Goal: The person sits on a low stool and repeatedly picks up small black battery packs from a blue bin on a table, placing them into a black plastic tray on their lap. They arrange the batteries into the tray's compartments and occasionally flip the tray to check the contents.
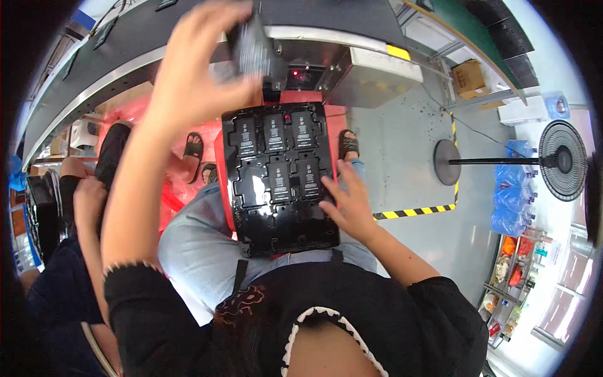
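A black moulded plastic tray (286, 235) rests across my lap. Flat black phone batteries with pale print, such as the one at the top middle (274, 133), lie in its upper slots: three in the far row, two in the row below. My left hand (204, 66) is raised beyond the tray's far left corner, near the bench edge. Between its thumb and fingers is another flat black battery (252, 53), smeared by motion. My right hand (349, 202) is at the tray's right edge, fingers spread, the tips close to the right-hand battery (308, 178); contact is unclear.
A dark-topped workbench (326, 16) with a metal edge runs along the far side. Below it hangs a pale metal box (383, 75), beside a small red light (295, 73). Another person's hand (90, 191) is at the left. A fan (563, 159) stands at the right.
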Motion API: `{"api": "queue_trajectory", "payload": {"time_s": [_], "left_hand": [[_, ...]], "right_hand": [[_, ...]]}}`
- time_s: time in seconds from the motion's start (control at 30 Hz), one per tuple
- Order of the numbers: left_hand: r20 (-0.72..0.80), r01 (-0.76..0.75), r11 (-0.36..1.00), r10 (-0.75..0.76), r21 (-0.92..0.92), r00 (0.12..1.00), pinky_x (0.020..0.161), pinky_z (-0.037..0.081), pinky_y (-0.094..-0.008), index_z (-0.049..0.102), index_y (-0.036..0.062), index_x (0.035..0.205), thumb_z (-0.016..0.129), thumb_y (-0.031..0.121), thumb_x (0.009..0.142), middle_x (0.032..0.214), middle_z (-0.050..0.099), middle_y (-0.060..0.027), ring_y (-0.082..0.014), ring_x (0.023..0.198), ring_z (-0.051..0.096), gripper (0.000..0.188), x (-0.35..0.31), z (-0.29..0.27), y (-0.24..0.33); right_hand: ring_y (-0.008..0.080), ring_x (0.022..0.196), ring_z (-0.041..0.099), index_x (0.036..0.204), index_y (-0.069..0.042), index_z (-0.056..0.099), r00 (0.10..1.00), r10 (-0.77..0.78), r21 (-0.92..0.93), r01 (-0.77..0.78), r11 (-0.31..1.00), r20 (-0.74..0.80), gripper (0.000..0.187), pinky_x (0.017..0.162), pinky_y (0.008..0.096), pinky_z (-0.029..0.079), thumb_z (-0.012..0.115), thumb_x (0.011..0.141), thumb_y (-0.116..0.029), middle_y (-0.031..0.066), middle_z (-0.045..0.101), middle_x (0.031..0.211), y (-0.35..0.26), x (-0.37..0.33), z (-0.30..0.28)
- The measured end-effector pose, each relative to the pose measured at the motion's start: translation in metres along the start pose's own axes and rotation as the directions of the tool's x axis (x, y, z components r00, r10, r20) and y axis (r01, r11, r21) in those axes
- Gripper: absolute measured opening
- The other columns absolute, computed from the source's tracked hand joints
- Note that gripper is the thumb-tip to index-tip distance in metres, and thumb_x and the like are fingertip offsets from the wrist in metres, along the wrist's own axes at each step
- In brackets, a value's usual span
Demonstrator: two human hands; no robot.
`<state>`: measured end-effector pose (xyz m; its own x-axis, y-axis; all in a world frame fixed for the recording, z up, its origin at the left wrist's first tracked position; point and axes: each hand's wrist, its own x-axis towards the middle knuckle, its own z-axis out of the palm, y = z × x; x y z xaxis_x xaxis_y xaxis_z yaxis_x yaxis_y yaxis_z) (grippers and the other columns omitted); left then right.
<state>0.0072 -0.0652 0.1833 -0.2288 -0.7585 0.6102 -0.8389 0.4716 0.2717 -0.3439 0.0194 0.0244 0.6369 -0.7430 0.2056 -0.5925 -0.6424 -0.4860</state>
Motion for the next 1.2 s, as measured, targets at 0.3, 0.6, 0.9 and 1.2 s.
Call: {"api": "queue_trajectory", "payload": {"time_s": [0.3, 0.6, 0.9, 1.2], "left_hand": [[0.578, 0.400, 0.908, -0.260, -0.126, 0.773, 0.117, 0.019, -0.0517, 0.044, 0.0082, 0.142, 0.075, 0.025, 0.073, 0.149, 0.037, -0.0146, -0.0331, 0.142, 0.030, 0.077, -0.225, 0.064, 0.067], [0.505, 0.399, 0.908, -0.406, 0.128, 0.761, 0.117, 0.013, -0.0555, 0.034, 0.0020, 0.146, 0.059, 0.019, 0.088, 0.157, 0.024, -0.0165, -0.0345, 0.147, 0.019, 0.065, -0.237, 0.079, 0.092], [0.468, 0.488, 0.863, -0.381, -0.128, 0.797, 0.114, 0.024, -0.0564, 0.046, 0.0004, 0.137, 0.059, 0.007, 0.081, 0.153, 0.022, -0.0292, -0.0414, 0.143, 0.026, 0.058, -0.183, 0.058, 0.094], [-0.246, 0.231, 0.955, -0.182, 0.186, 0.952, 0.110, 0.033, -0.0403, 0.049, 0.0075, 0.137, 0.073, 0.026, 0.078, 0.139, 0.047, -0.0212, -0.0339, 0.131, 0.043, 0.066, 0.046, -0.027, -0.137]], "right_hand": [[0.0342, 0.121, 0.051, 0.126, -0.008, 0.061, 0.976, -0.072, 0.121, 0.098, 0.988, -0.205, 0.045, 0.100, 0.0417, 0.043, 0.073, 0.084, -0.018, 0.0188, 0.048, 0.136, -0.015, 0.096, -0.043], [0.0351, 0.123, 0.048, 0.125, -0.005, 0.059, 0.837, -0.349, -0.041, 0.367, 0.929, -0.421, 0.053, 0.104, 0.0417, 0.039, 0.074, 0.077, -0.022, 0.0197, 0.051, 0.130, -0.080, 0.262, -0.129], [0.0293, 0.120, 0.054, 0.135, -0.005, 0.055, 0.922, -0.386, -0.477, 0.332, 0.814, -0.017, 0.075, 0.098, 0.0356, 0.044, 0.070, 0.065, -0.028, 0.0196, 0.054, 0.135, 0.027, 0.479, -0.092], [0.0395, 0.121, 0.044, 0.133, 0.000, 0.046, 0.920, -0.365, -0.380, 0.290, 0.878, -0.141, 0.079, 0.105, 0.0434, 0.038, 0.072, 0.064, -0.025, 0.0231, 0.046, 0.126, -0.030, 0.366, -0.128]]}}
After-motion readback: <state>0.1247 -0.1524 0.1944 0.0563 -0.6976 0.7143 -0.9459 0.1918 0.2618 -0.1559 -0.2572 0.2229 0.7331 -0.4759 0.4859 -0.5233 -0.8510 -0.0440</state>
